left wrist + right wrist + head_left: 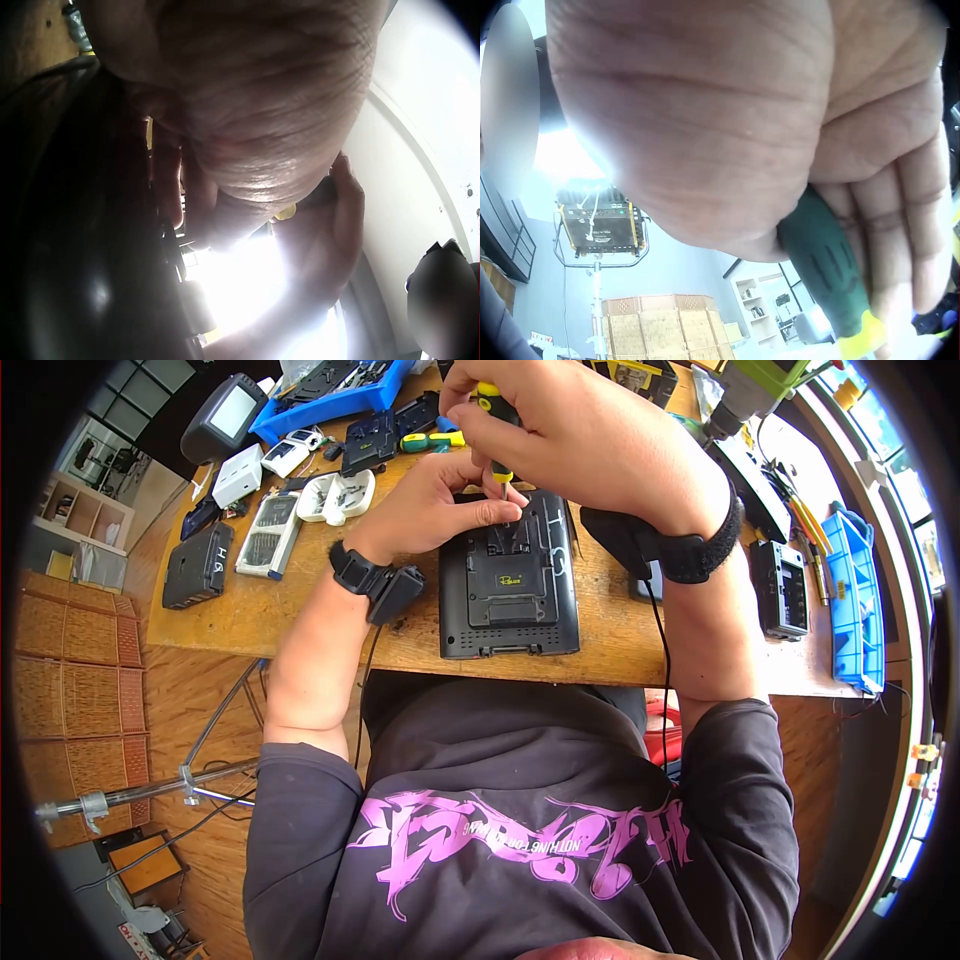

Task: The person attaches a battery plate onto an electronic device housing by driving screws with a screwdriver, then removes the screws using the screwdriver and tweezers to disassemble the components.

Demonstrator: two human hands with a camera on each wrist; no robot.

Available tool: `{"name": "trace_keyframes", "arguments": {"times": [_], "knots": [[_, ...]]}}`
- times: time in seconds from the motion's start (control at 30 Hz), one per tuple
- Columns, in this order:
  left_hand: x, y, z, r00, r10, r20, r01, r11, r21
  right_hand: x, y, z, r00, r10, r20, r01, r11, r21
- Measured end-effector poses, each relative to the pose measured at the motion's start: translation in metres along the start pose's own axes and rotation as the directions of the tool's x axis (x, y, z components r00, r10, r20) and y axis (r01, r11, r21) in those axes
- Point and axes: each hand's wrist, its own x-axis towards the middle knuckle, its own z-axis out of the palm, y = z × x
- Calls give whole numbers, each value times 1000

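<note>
A black flat device [458, 610] lies on the wooden table [400, 635] in front of the person, with a raised mounting plate [512, 582] on its back. My right hand [570, 445] grips the handle of a screwdriver [821, 262], dark green with a yellow collar, and holds it upright over the far part of the plate. Down at the shaft, the thumb and fingers of my left hand [435, 510] close in around its lower end. The screwdriver's tip is hidden behind them. In the left wrist view the left fingers [169, 180] hang beside a dark surface.
Another green and yellow screwdriver [432, 440] lies beyond the left hand. A white parts dish [340, 495], a black battery-like box [198, 565] and a blue tray [330, 410] stand leftward. At right are a black box [780, 590] and a blue bin [855, 600].
</note>
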Motion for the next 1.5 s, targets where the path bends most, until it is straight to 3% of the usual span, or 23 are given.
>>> {"name": "trace_keyframes", "arguments": {"times": [0.1,0.23,0.3,0.33,0.4,0.5,0.63,0.73,0.83,0.9,1.03,1.1,1.13,1.2,1.33,1.4,1.43,1.5], "knots": [[-1,0,2,1000,-3,-6,3,1000,5,1,4,-3,996,-26,82,26,1000,-1],[-1,1,2,1000,3,-14,-3,1000,-1,-1,-2,0,999,-31,20,29,997,73],[-1,5,4,1000,-2,-25,2,1000,13,2,-18,-6,979,171,113,-176,984,41],[-2,7,4,999,-7,-36,8,1000,28,1,-14,-4,979,170,113,-176,984,41],[-2,9,5,999,11,-43,-9,999,39,-4,-2,-1,998,-14,56,12,999,44],[-3,8,5,998,25,-54,-22,999,42,-1,-9,-2,992,90,91,-94,995,37],[-4,7,5,998,-35,-53,34,999,-20,-5,-14,-13,990,17,137,-27,997,71],[-3,5,3,997,-54,-55,55,998,11,2,-11,-1,994,93,56,-89,994,-70],[-3,4,3,998,-43,-46,43,999,1,3,-8,-2,991,111,80,-109,994,-30],[-3,7,5,998,-44,-47,45,999,8,3,11,5,997,-46,54,43,998,54],[-4,7,5,999,-2,-53,3,1000,20,-1,-9,-6,997,19,79,-26,996,89],[-4,7,5,998,21,-55,-18,999,43,-5,-22,-28,972,2,234,-59,970,236],[-4,7,5,997,44,-56,-41,997,66,-4,-17,-20,972,2,234,-59,970,236],[-5,14,6,997,40,-63,-33,994,105,0,-3,2,992,20,122,-30,996,80],[-5,10,6,996,59,-72,-51,994,97,-9,-24,-14,993,-54,102,52,998,20],[-4,7,5,997,25,-67,-20,997,76,-1,-26,-22,974,94,206,-106,993,49],[-4,5,5,998,-8,-62,11,998,56,0,-17,-16,974,95,206,-107,993,49],[-2,0,4,998,5,-58,-2,998,55,0,5,1,998,-46,30,48,997,-66]]}}
